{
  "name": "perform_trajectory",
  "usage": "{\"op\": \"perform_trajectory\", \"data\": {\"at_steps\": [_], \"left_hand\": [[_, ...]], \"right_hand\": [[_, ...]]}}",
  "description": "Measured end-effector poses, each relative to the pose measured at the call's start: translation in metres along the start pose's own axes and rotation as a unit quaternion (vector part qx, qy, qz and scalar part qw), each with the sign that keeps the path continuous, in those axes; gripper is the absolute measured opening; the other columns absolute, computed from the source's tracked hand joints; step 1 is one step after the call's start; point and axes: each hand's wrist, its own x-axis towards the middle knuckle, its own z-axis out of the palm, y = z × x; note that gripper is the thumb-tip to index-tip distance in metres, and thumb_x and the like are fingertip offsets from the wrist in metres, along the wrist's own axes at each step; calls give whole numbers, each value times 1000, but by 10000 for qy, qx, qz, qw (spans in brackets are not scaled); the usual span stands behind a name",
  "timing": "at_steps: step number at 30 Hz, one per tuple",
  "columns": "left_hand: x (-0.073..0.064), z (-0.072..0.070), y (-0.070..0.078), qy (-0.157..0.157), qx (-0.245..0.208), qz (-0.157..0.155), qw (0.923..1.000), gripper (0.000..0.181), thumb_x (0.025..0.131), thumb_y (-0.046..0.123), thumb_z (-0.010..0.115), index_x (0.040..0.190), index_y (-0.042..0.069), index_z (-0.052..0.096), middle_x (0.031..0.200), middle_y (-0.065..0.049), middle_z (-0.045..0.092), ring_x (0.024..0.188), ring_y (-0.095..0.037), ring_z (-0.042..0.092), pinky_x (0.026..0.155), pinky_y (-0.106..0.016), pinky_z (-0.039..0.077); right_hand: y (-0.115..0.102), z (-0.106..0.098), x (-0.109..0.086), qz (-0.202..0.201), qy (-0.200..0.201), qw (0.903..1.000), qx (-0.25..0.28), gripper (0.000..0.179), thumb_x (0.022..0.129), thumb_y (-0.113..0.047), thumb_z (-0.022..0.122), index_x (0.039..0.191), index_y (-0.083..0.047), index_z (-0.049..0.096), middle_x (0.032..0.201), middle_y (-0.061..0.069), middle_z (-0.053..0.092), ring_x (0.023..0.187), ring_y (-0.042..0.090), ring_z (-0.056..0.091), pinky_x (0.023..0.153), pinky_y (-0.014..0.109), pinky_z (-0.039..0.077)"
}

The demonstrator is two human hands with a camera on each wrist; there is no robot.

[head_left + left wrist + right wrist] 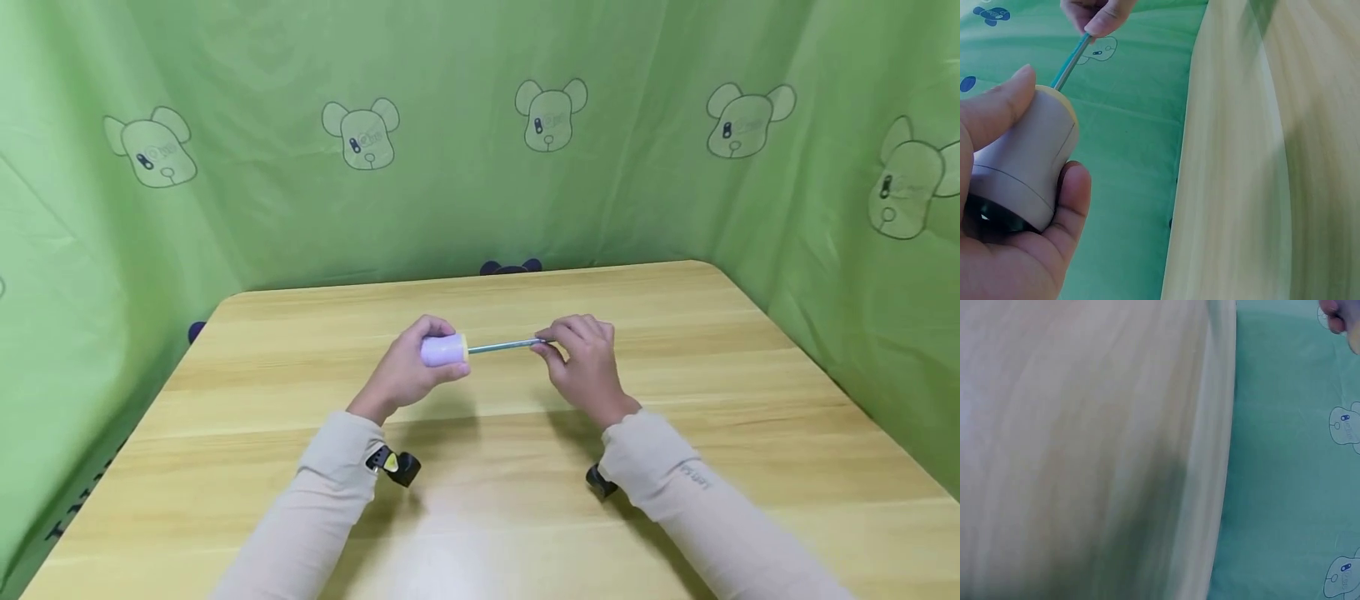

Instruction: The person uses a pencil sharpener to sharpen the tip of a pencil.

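Found in the left hand (408, 367): one lilac cylinder (442, 351) with a yellow rim (466, 347) and, at the opposite end, a black base (1004, 215). Was held nearly level, raised above the desk (480, 517), yellow rim toward the right hand (589, 364). Saw the left fingers wrapped about the cylinder, thumb (1007, 103) along one side and a bent finger along the other; could not tell the placing of the rest.

Found next: one thin blue-green stick (501, 346), straight, running from the yellow rim to the right hand. Could not tell its depth inside the cylinder, if any. Saw the far end pinched between the right thumb and fingertips.

Listed also: two pale sleeves (300, 517); two small black cameras (405, 468), one at each wrist; one green curtain (450, 217) behind the desk, printed with bear heads (551, 121). Noted hand shadows (442, 417) across the wood grain.
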Motion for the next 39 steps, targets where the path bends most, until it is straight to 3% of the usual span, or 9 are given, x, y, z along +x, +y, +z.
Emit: {"op": "perform_trajectory", "data": {"at_steps": [3, 8, 16, 21, 24, 33, 36, 39], "left_hand": [[0, 2, 3, -17, -44, -24, 10000, 48, 78, 12, 81, 116, 7, 53, 111, -13, 56, 93, -28, 54, 74, -35, 50], [-3, 1, 6, -122, -52, -58, 9999, 47, 77, 12, 81, 116, 8, 54, 109, -13, 57, 93, -28, 55, 74, -35, 51], [-6, -2, 8, -528, 197, -194, 9982, 51, 78, 18, 82, 122, 11, 57, 106, -11, 58, 91, -26, 55, 69, -34, 52], [-6, -1, 8, -760, -37, -498, 9959, 48, 79, 18, 81, 120, 12, 57, 104, -13, 55, 89, -26, 53, 61, -32, 49], [-5, -2, 9, -786, -50, -502, 9956, 46, 78, 19, 81, 118, 13, 58, 103, -13, 56, 89, -26, 53, 63, -32, 49], [-4, -6, 9, -576, 215, -139, 9980, 48, 78, 15, 82, 118, 6, 56, 105, -11, 58, 88, -25, 55, 70, -33, 50], [-1, -6, 9, -417, 429, 235, 9979, 47, 78, 14, 82, 116, 5, 57, 107, -11, 59, 87, -24, 56, 70, -33, 51], [2, -7, 11, -269, 731, 539, 9955, 46, 77, 14, 83, 114, 5, 58, 110, -10, 59, 88, -24, 56, 71, -33, 51]], "right_hand": [[0, 4, -4, -195, 538, 9982, -200, 13, 82, -13, 77, 85, -3, 69, 82, 11, 62, 78, 31, 53, 72, 49, 31], [0, 8, -6, -660, 1038, 9920, -283, 29, 96, -28, 61, 84, -3, 66, 81, 12, 57, 74, 33, 52, 68, 48, 32], [1, 7, -11, -1096, 1160, 9869, -228, 26, 96, -21, 62, 81, 0, 67, 78, 13, 58, 67, 31, 51, 63, 43, 31], [3, 10, -14, -1372, 1341, 9812, -215, 26, 95, -21, 64, 80, 0, 66, 75, 13, 60, 62, 29, 52, 59, 42, 33], [4, 12, -14, -1455, 1409, 9792, -132, 26, 94, -18, 66, 77, 1, 67, 72, 12, 61, 59, 28, 54, 58, 41, 33], [0, 14, -4, -1247, 978, 9874, 3, 27, 92, -19, 65, 73, -1, 65, 66, 7, 64, 52, 24, 51, 55, 38, 29], [-3, 9, 2, -805, 579, 9950, 80, 21, 87, -14, 70, 72, -2, 63, 66, 7, 64, 52, 24, 53, 56, 38, 29], [-8, 1, 11, -95, -85, 9998, 165, 18, 79, -7, 75, 69, -5, 61, 65, 6, 66, 51, 21, 56, 57, 36, 31]]}}
